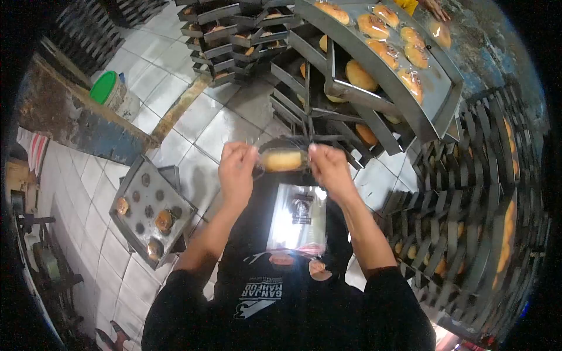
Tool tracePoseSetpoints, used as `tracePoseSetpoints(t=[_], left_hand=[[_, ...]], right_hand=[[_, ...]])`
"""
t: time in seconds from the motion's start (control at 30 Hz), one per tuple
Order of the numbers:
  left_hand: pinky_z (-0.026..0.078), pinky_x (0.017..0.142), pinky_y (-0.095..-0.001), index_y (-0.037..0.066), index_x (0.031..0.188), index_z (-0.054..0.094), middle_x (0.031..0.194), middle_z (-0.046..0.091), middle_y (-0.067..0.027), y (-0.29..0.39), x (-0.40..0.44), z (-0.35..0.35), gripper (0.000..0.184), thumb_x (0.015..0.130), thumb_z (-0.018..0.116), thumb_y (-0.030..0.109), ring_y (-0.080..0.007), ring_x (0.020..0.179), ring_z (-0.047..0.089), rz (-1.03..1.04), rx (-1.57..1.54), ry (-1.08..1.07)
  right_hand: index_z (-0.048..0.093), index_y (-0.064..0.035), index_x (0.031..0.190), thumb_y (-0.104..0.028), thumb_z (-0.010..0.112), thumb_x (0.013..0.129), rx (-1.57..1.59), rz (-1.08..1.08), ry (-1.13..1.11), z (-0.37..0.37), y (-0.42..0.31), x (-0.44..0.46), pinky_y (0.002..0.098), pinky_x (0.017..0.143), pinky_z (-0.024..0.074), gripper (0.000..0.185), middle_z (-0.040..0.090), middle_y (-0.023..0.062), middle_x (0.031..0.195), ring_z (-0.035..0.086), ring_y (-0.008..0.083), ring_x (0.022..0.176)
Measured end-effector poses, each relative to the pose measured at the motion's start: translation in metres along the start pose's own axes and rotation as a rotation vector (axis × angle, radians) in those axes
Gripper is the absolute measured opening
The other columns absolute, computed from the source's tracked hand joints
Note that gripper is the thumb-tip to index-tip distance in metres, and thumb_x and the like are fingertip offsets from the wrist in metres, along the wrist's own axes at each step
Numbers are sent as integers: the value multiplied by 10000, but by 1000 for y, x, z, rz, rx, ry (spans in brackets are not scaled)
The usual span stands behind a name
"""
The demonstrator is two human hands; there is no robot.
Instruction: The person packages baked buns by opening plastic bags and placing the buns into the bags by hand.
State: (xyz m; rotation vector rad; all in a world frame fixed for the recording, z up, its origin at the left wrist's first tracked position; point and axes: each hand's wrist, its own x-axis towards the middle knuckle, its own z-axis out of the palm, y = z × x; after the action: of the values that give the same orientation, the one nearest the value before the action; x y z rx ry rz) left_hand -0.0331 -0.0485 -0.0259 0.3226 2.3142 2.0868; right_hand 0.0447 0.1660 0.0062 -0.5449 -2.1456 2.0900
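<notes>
Bun [283, 161] in clear wrap [259, 168], up between both hands. Pinched at the wrap's sides, in fingers of left hand [236, 175] and right hand [332, 169]. Looks like wrapping time; needs a soft hold (maybe squishy!). Below, shiny clear bags [282, 219]. Farther off, big tray [434, 88].

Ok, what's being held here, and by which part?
A clear bag with a bun inside, its two ends pinched by left hand and right hand.
</notes>
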Motion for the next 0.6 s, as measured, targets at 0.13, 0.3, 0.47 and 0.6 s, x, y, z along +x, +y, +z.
tracePoseSetpoints(t=[0.13,0.3,0.47,0.6], left_hand=[[465,857,-308,-14,831,691,983,638,-50,-21,-31,-9,220,976,654,147,-158,927,589,-340,-247,-132],[461,933,-283,6,1022,690,1030,691,-77,4,6,25,201,1022,585,178,-147,983,622,-372,-767,-247],[405,1101,-429,2,1116,640,1305,643,-183,20,1,35,272,1009,641,252,-292,1264,575,-209,62,-285],[292,1161,-575,9,952,639,1407,562,-259,-11,-68,21,302,906,745,288,-412,1429,410,393,569,-339]], right_hand=[[650,-26,941,-284,568,1065,193,410,-96,17,56,-52,258,577,503,298,670,42,812,618,122,643],[660,-4,850,-212,572,1056,76,-88,123,-4,6,-57,266,636,532,306,703,58,938,636,105,772],[684,-9,1076,-122,741,905,-997,-734,720,-95,-152,-61,368,741,572,213,719,163,1104,706,338,874],[619,-30,1252,-166,823,836,-1250,-716,1009,-113,-156,-80,399,786,586,483,688,191,1230,713,342,957]])
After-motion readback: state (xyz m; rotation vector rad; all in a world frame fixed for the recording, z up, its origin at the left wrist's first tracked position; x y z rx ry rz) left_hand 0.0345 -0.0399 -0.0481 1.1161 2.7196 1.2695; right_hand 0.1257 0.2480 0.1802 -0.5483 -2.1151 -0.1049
